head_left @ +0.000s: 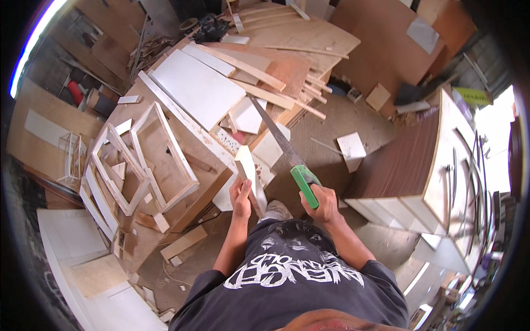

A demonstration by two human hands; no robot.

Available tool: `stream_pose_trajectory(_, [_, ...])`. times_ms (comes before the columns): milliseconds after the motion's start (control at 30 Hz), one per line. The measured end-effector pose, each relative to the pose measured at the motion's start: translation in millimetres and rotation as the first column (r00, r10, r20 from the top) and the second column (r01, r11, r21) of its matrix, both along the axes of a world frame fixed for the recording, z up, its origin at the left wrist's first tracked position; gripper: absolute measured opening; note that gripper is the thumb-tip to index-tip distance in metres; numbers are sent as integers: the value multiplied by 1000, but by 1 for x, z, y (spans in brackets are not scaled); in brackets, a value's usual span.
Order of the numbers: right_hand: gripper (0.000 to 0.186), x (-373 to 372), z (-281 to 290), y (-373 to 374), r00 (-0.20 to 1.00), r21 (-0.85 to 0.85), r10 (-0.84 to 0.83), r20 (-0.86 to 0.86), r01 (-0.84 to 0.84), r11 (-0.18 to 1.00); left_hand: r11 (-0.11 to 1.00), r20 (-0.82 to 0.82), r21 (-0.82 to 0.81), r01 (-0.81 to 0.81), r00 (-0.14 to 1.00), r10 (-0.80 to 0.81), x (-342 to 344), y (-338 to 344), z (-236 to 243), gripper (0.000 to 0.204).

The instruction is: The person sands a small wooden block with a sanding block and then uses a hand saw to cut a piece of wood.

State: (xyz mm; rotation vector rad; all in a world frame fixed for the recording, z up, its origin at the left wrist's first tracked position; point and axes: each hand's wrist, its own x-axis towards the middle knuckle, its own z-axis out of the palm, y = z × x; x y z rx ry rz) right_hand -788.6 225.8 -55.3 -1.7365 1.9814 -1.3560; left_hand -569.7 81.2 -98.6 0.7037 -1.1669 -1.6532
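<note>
My right hand (324, 206) is closed round the green handle of a handsaw (277, 134). The saw's long grey blade slants up and left, its tip close to the boards on the workbench. In my left hand (241, 196) I grip a narrow wooden board (247, 165) with a pale, light face, held upright in front of me. Its lower end reaches down near my shoe. The saw blade and the board are apart, with the blade to the right of the board.
A workbench (212, 188) carries a white panel (197, 85), wooden strips (243, 65) and open wooden frames (160, 160). At the right stands a dark brown cabinet (392, 157). Offcuts, such as a white square piece (351, 149), lie on the floor.
</note>
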Motion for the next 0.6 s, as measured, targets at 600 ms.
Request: stream_pose_trajectory(600, [21, -141, -33, -212, 952, 83, 254, -172, -243, 966, 932, 126, 251, -262, 963, 237, -129, -133, -36, 50])
